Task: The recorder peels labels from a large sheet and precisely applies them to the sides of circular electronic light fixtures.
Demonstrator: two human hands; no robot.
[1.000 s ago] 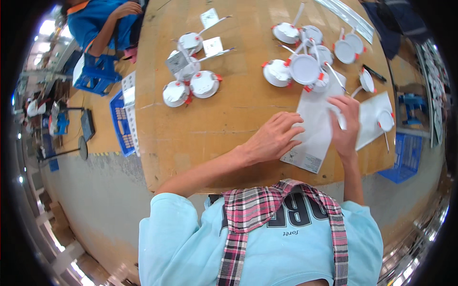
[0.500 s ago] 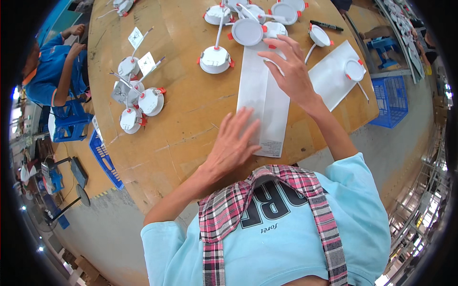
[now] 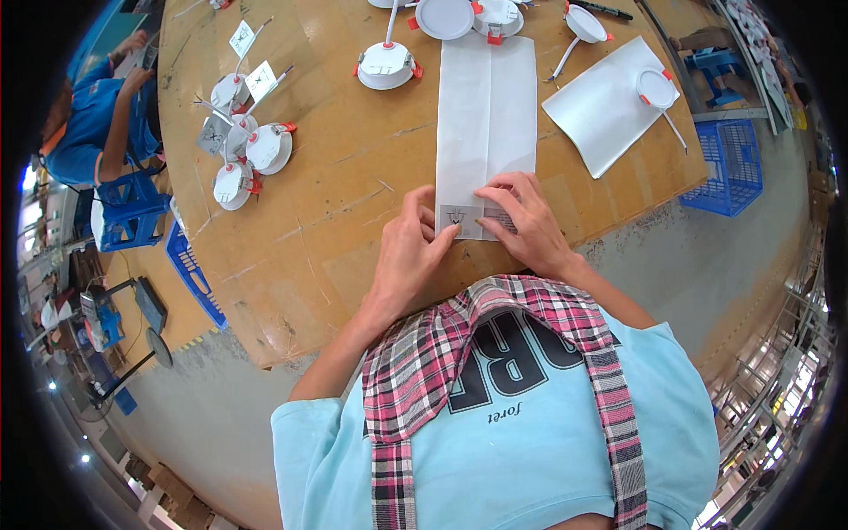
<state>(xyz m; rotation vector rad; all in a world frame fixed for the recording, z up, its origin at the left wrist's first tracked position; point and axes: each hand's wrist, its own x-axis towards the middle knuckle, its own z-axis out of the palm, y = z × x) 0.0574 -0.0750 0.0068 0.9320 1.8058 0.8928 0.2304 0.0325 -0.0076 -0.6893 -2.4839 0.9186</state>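
A long white folded sheet [image 3: 488, 115] lies on the table in front of me, a crease running down its length. Its near end shows a greyish strip with printing. My left hand [image 3: 411, 252] is closed at the left near corner, the thumb pressed on the printed strip and the fingers curled at the edge. On the right side of the same end, my right hand [image 3: 521, 225] pinches the sheet between thumb and bent fingers. Beyond the sheet's far end are round white downlights [image 3: 444, 16] with red clips, and another downlight [image 3: 386, 66] stands left of it.
Several downlights with cables and tags [image 3: 269, 148] are grouped at left. At right, one downlight [image 3: 655, 88] rests on a white sheet [image 3: 601, 119]. A black marker [image 3: 602, 11] lies at the back. Blue baskets [image 3: 724, 168] stand beside the table; a co-worker [image 3: 88, 124] sits at left.
My right hand has come down from the sheet's far end to its near end. My left hand has closed on the near left corner. The near end now shows a greyish printed strip.
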